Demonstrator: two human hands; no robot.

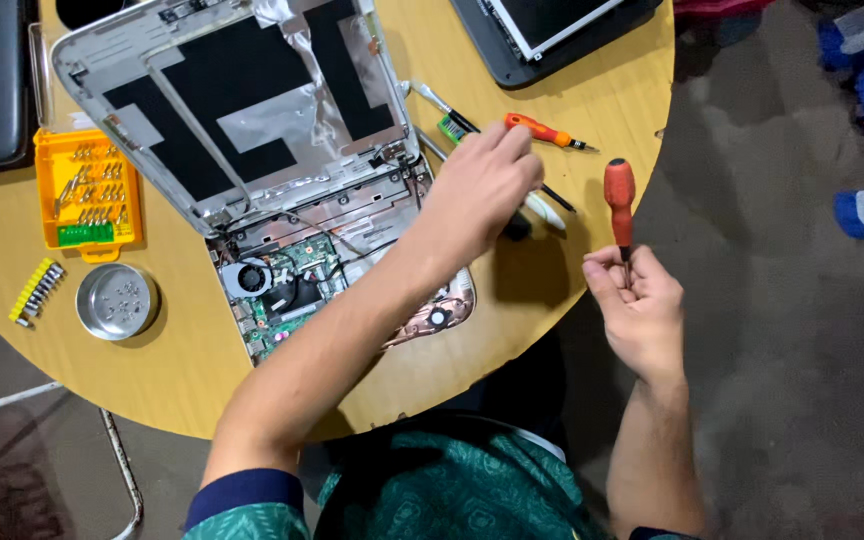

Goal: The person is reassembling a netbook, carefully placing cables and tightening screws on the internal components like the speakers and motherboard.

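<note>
Screwdrivers are what both hands are busy with at the right side of the round wooden bench (572,90). The right hand (637,300) is held just off the bench edge, its fingers (607,268) clenched around the thin shaft of an orange-handled screwdriver (619,190) that stands upright, handle on top and tip hidden in the grip. The left hand (482,185) reaches across the opened laptop (282,180) to a small cluster of tools (472,125) lying beside it; its fingertips rest against a smaller orange screwdriver (542,130) lying flat on the wood. Whether those fingers have closed on it or only touch it cannot be told, since the knuckles hide the contact.

The laptop lies with its cover off, its fan (249,275) and green circuit board (297,265) exposed and its lid shell tilted back. To the left sit an orange bit case (87,190), a yellow strip of bits (34,290) and a round metal dish (117,302) holding small screws.

By the look of it, this is a tool-picking pause within the dismantling: one driver is in hand, another is being sorted out. Any next move would call for a firm pinch on the small driver's handle, a clean lift clear of the neighbouring tools, and care not to brush the bare board with the forearm.
</note>
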